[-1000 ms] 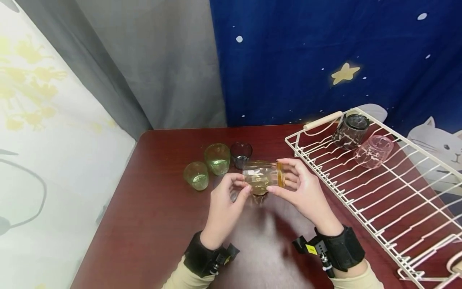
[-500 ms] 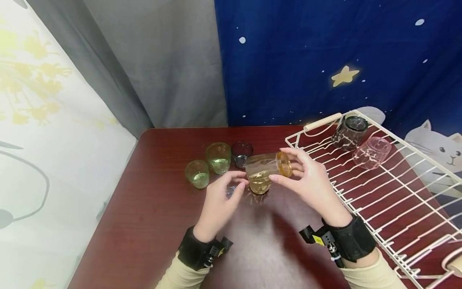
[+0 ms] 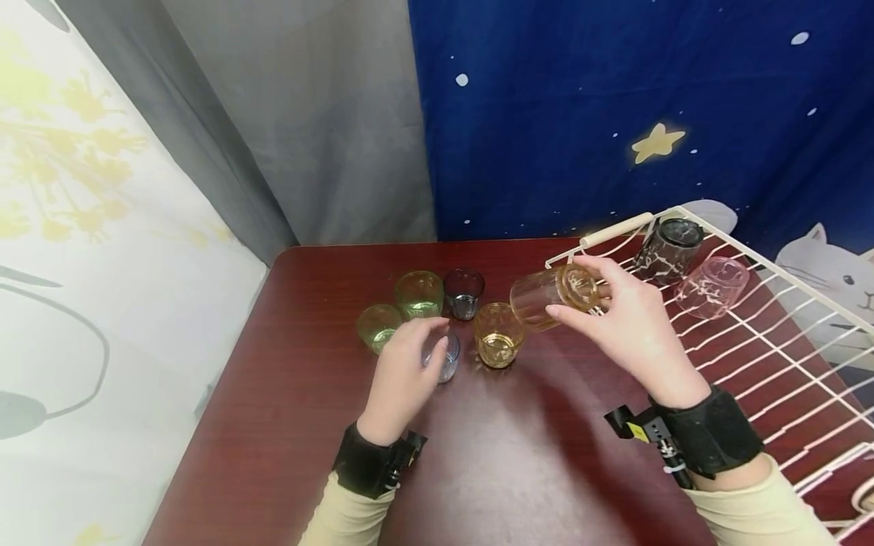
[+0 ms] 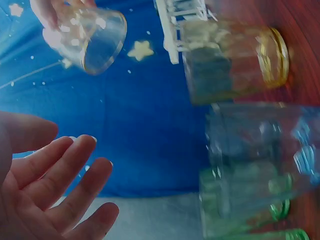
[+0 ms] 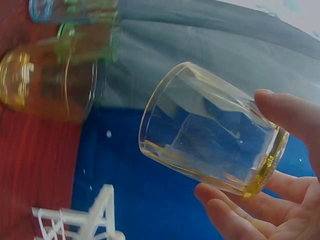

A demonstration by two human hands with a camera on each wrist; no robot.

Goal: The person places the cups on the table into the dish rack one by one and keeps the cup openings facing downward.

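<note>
My right hand grips an amber glass near its base, tilted with the mouth facing left, in the air beside the rack. In the right wrist view the thumb lies on one side of this glass and the fingers on the other. A second amber glass stands upright on the table, left of the held one. My left hand holds nothing, its fingers relaxed and apart in the left wrist view. Behind it, partly hidden, stands a pale blue glass.
Two green glasses and a dark grey glass stand behind the left hand. On the right a white wire rack bears an upturned black glass and an upturned pink glass. A blue curtain hangs behind the table.
The left hand has let go of the amber glass and drawn back left. The right hand has carried that glass to the right, away from the standing amber glass and toward the rack.
</note>
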